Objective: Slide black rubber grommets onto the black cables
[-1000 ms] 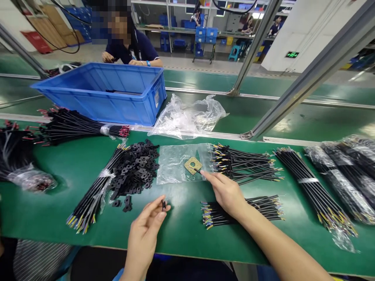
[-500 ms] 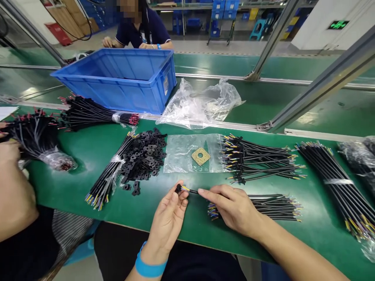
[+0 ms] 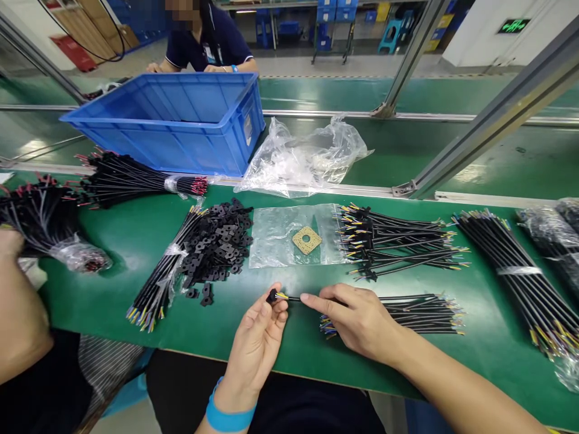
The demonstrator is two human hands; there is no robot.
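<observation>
My left hand (image 3: 259,337) pinches a small black connector piece (image 3: 272,296) at the end of a black cable (image 3: 294,299), where yellow and white wires show. Fingers of my right hand (image 3: 357,316) are closed on the same cable, to the right of the connector. Under and beyond my right hand lies a row of loose black cables (image 3: 420,316). Above the hands, a yellow square plate with a round hole (image 3: 306,240) rests on a clear plastic bag (image 3: 271,238). Cables with black pieces on their ends (image 3: 398,238) lie right of the bag.
Left of the bag are a pile of black pieces (image 3: 221,241) and a tied cable bundle (image 3: 165,271). More bundles (image 3: 515,271) lie right. A blue bin (image 3: 181,141) and crumpled plastic (image 3: 307,157) stand behind. A person's arm (image 3: 20,301) is at far left; another person sits opposite.
The view has shifted slightly. My hands hold the connector and cable much as before. At far left, the other person's hand has moved slightly away from the cable bundle.
</observation>
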